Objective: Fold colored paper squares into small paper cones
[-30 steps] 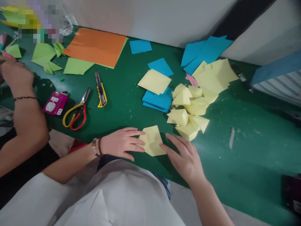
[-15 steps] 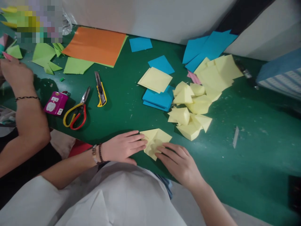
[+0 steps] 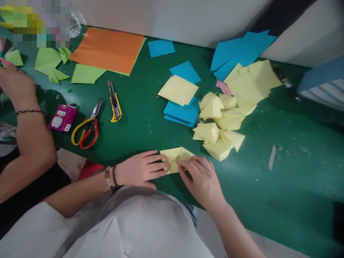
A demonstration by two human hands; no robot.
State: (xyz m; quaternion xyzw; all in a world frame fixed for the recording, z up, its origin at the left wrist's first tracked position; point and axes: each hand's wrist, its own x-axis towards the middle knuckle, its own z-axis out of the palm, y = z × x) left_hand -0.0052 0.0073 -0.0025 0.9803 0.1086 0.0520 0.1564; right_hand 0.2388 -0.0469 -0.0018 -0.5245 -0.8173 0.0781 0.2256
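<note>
A pale yellow paper [image 3: 177,154] with creases lies on the green table near its front edge. My left hand [image 3: 143,169] rests flat with fingers spread, its fingertips on the paper's left side. At the paper's right side, my right hand [image 3: 200,176] has its fingers drawn together, pinching the lower flap. Just behind the paper are a blue stack [image 3: 178,114] and yellow squares [image 3: 178,90]. Folded yellow pieces [image 3: 221,143] stand to the right of them.
Scissors [image 3: 87,127], a yellow cutter [image 3: 114,104] and a magenta box [image 3: 63,117] lie at left. Another person's arm [image 3: 33,125] reaches over the left side. Orange paper [image 3: 109,50] lies at the back; a blade [image 3: 272,157] at right.
The paper's lower corner has been folded upward. My right hand's fingers have closed from a flatter pose and moved slightly up. My left hand has hardly moved.
</note>
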